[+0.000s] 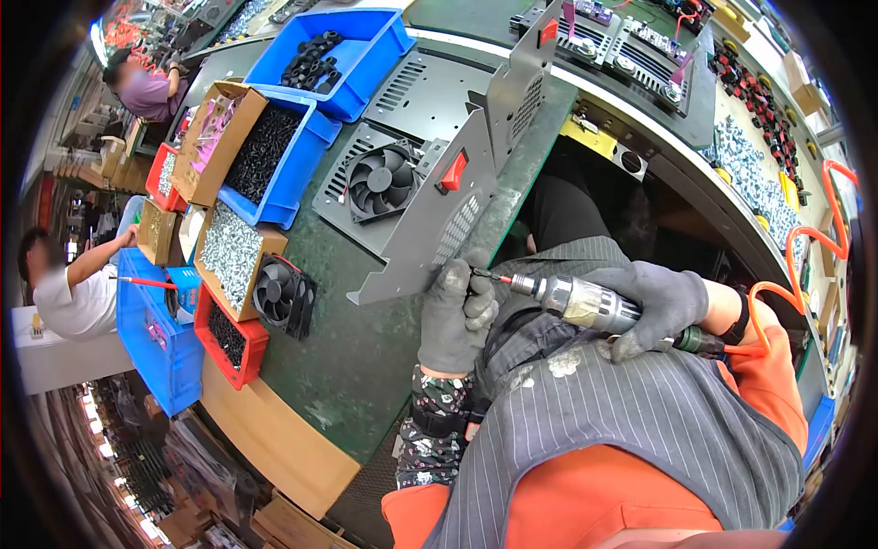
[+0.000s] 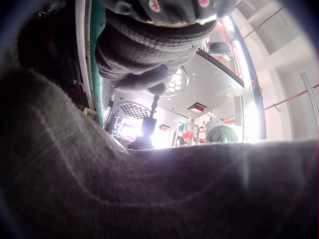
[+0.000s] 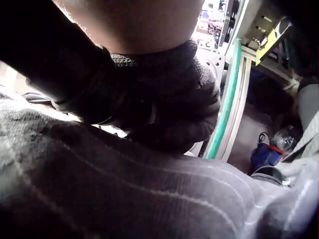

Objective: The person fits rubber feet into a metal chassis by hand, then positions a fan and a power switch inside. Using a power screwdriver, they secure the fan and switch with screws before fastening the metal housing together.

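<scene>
Gripping the power driver (image 1: 590, 305), the gloved right hand (image 1: 660, 297) is wrapping its fingers and thumb around the rear part of the barrel. The driver is lying nearly level across the head view, over the person's lap, in front of the pinstriped apron (image 1: 622, 393). Its long axis is running from the orange hose (image 1: 777, 286) at the rear, on the right, to the thin bit (image 1: 491, 276), which is pointing left and slightly up in the view, toward the lower edge of the metal panel (image 1: 425, 224). The gloved left hand (image 1: 455, 320) is curling its fingers together right at the bit's tip; whether they are pinching the tip or a small part there, I cannot tell.

The driver's barrel is showing a rounded, metallic surface with a worn, pale patch, and its narrower nose is tapering in steps. Both gloves are showing grey knitted fabric, while the left sleeve (image 1: 437, 421) is carrying a small floral print. The panel is standing on edge, smooth, flat and grey, with a glossy red switch (image 1: 454, 172) and a patch of small perforations. Behind it, a round-bladed black fan (image 1: 380, 181) in a square frame is sitting over a slotted plate. A second black fan (image 1: 282, 296) is resting on the scuffed green tabletop (image 1: 338, 384), beside a cardboard box (image 1: 240, 252) of shiny silver screws.
</scene>
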The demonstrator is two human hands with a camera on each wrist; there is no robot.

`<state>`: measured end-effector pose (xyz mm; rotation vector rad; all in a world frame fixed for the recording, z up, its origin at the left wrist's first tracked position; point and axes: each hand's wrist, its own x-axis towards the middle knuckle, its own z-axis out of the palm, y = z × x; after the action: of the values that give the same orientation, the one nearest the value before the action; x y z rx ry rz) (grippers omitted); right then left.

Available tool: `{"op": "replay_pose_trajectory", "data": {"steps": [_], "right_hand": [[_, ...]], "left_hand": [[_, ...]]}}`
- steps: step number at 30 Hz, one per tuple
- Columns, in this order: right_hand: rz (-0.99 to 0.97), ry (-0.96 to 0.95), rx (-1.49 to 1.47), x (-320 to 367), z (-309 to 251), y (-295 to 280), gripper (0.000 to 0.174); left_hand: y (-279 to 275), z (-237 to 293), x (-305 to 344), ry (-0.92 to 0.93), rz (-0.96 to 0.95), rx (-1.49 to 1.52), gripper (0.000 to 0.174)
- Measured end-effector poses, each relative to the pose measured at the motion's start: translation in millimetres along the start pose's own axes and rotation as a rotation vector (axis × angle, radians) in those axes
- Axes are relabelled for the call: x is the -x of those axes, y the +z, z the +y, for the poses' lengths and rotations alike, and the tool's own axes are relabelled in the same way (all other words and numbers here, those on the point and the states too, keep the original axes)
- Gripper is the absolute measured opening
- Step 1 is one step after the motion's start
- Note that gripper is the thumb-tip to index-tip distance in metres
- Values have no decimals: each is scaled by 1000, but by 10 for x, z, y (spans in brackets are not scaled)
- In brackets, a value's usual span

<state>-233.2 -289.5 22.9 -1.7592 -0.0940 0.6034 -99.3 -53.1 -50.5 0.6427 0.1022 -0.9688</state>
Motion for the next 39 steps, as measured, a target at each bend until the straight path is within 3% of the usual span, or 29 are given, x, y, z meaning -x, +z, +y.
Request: {"op": "replay_pose_trajectory", "data": {"steps": [7, 9, 12, 14, 15, 16, 17, 18, 20, 24, 29, 30, 31, 33, 34, 37, 39], "right_hand": [[0, -143, -82, -10, 124, 17, 61], [-38, -10, -109, 9, 58, -1, 62], [-11, 7, -143, 11, 16, -23, 65], [39, 29, -149, 61, -101, -97, 67], [88, 56, -154, 71, -135, -129, 69], [124, -93, -153, 45, -72, -156, 71], [124, -97, -153, 49, -63, -177, 71], [164, -79, -156, 51, -59, -195, 72], [211, -59, -189, 50, -56, -234, 72], [198, -75, -197, -18, -7, -250, 71], [228, -103, -261, -95, 35, -326, 70], [224, -80, -381, -102, 15, -353, 69], [218, -89, -371, -119, 16, -395, 69], [207, -49, -271, -139, 37, -499, 69], [216, -93, -271, -152, 71, -504, 70], [189, -14, -274, -148, -4, -547, 76], [175, -3, -277, -149, -5, -561, 78]], "left_hand": [[91, -42, 24, 126, 125, -438, 35], [182, -59, 36, 135, 178, -526, 38], [291, -52, 100, 78, 177, -364, 41], [95, 133, 233, -123, 10, -790, 44], [57, 198, 301, -118, 12, -795, 44], [27, 259, 366, 13, 109, -1103, 42], [-6, 322, 417, 151, 209, -1407, 41], [-63, 401, 458, 154, 212, -1408, 41], [-155, 525, 500, 216, 443, -1591, 37], [-22, 543, 368, 298, 489, -1716, 37], [-53, 414, 111, 631, 398, -1875, 34], [102, 423, 124, 421, 472, -1894, 29], [178, 497, 120, 434, 482, -1893, 29], [246, 712, 106, 318, 220, -2037, 22], [203, 855, 58, 333, 237, -2035, 22], [184, 1257, -241, 596, 400, -2067, 19], [260, 1431, -495, 709, 372, -2146, 21]]}}
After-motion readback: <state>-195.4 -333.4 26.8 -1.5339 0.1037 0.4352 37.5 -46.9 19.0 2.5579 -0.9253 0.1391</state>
